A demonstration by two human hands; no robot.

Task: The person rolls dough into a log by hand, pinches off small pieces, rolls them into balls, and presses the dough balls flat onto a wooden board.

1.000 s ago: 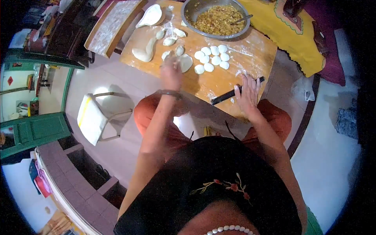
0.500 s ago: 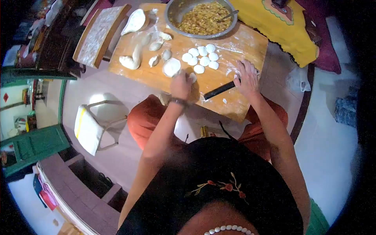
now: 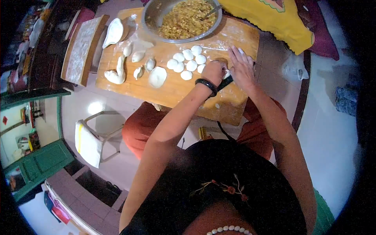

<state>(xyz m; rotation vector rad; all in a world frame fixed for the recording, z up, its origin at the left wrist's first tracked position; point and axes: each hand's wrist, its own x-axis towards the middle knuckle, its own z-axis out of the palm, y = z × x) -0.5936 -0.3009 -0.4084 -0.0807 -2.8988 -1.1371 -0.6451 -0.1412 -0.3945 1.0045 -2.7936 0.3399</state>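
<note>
My left hand (image 3: 214,73) is closed, its fingertips at the edge of a small pale dough disc (image 3: 226,73). That disc lies against a dark rolling pin (image 3: 225,83) on the wooden board (image 3: 184,94). My right hand (image 3: 241,71) lies over the pin with its fingers stretched out, covering much of it. Left of my hands are several flattened dough pieces (image 3: 191,65) in a cluster. A larger rolled dough wrapper (image 3: 158,77) lies farther left, beside a few filled dumplings (image 3: 138,56) and a bent dough rope (image 3: 117,73).
A metal bowl (image 3: 150,24) of chopped filling (image 3: 184,19) with a spoon stands at the board's far side. A floured wooden tray (image 3: 84,49) is to the left, near a large dough piece (image 3: 114,33). A white-covered chair (image 3: 87,144) stands on the floor at left.
My left hand has moved right, from beside the large wrapper to the rolling pin, bringing a dough disc to it. My right hand stays on the pin. The view has shifted slightly.
</note>
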